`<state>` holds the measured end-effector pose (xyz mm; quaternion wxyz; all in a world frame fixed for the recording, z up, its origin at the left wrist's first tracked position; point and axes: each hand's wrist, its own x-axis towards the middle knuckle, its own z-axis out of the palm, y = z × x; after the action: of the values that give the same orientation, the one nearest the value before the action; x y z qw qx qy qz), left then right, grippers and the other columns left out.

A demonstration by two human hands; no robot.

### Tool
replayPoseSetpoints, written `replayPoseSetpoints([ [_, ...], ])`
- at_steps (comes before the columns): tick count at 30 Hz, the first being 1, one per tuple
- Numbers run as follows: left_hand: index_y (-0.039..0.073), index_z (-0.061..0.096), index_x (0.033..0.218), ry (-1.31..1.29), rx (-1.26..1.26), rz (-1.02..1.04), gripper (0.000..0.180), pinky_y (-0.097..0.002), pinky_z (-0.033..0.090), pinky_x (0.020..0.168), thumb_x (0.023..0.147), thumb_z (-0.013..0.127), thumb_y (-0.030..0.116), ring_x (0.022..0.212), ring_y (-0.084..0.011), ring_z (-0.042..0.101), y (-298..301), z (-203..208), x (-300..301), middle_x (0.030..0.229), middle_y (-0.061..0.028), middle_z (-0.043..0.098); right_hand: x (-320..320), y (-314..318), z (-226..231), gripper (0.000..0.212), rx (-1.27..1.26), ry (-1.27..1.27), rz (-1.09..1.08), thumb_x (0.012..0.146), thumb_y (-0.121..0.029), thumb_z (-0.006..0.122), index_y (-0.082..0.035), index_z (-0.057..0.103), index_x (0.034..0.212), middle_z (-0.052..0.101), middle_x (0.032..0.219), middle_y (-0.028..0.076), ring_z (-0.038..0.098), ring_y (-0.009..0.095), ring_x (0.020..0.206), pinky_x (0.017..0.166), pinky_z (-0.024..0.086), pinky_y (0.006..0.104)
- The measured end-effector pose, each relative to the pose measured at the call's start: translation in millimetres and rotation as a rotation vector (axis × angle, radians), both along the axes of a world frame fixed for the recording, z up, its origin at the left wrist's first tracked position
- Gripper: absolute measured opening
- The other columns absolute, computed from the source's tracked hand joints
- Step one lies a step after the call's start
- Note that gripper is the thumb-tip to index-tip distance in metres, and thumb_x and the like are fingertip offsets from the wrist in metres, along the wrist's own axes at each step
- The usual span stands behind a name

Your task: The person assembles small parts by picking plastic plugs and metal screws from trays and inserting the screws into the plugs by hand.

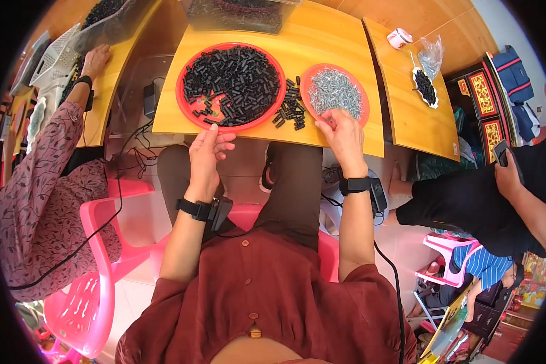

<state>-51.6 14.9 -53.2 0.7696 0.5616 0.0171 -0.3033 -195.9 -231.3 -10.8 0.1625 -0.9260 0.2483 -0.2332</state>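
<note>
Black short plastic cylinders fill a large round red tray on the wooden table. To its right, a smaller red plate holds a heap of silver screws. Between the two lies a loose pile of black pieces on the tabletop. My left hand is just below the large tray's near rim, its fingers apart and nothing visible in them. Over the near edge of the screw plate, my right hand has thumb and fingers drawn together; whatever is between the fingertips is too small to make out.
A clear plastic bin stands at the table's far edge. On the right table are a mug, a plastic bag and a white dish of black pieces. People sit left and right; a cable hangs left.
</note>
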Motion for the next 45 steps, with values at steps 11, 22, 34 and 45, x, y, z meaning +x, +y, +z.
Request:
replayPoseSetpoints([
  [11, 0.01, 0.058, 0.091, 0.004, 0.022, 0.001, 0.023, -0.0185, 0.038, 0.054, 0.095, 0.053, 0.032, 0.063, -0.0066, 0.06, 2.7, 3.0, -1.9, 0.082, -0.005, 0.069, -0.9, -14.6, -3.6, 0.015, -0.132, 0.045, -0.115, 0.077, -0.019, 0.071, -0.005, 0.066, 0.081, 0.063, 0.082, 0.014, 0.061, 0.037, 0.071, 0.063, 0.048, 0.045],
  [22, 0.012, 0.059, 0.087, 0.042, -0.024, 0.001, 0.021, -0.018, 0.038, 0.056, 0.095, 0.053, 0.031, 0.063, -0.0052, 0.057, 3.3, -2.7, 2.1, 0.08, -0.0026, 0.068, 92.6, 65.1, 20.5, 0.006, 0.073, -0.033, 0.34, 0.076, -0.014, 0.067, -0.008, 0.066, 0.078, 0.061, 0.076, 0.014, 0.061, 0.034, 0.071, 0.062, 0.048, 0.0423],
  [34, 0.007, 0.061, 0.096, 0.06, -0.067, 0.11, 0.017, -0.017, 0.037, 0.056, 0.095, 0.052, 0.022, 0.063, -0.0043, 0.054, 23.2, -18.0, 4.7, 0.078, -0.0001, 0.064, 172.6, 119.1, 6.6, 0.015, -0.164, 0.334, 0.346, 0.076, -0.012, 0.056, -0.003, 0.066, 0.069, 0.065, 0.071, 0.02, 0.066, 0.035, 0.07, 0.062, 0.052, 0.0441],
  [45, 0.001, 0.054, 0.123, 0.071, -0.333, 0.097, 0.032, -0.0261, 0.052, 0.081, 0.097, 0.051, 0.018, 0.093, -0.0141, 0.063, 16.8, 33.2, -9.0, 0.107, -0.008, 0.064, 112.5, 133.8, 40.1, 0.01, 0.173, 0.113, 0.494, 0.073, -0.014, 0.064, -0.004, 0.068, 0.075, 0.062, 0.077, 0.015, 0.063, 0.034, 0.074, 0.065, 0.05, 0.0431],
])
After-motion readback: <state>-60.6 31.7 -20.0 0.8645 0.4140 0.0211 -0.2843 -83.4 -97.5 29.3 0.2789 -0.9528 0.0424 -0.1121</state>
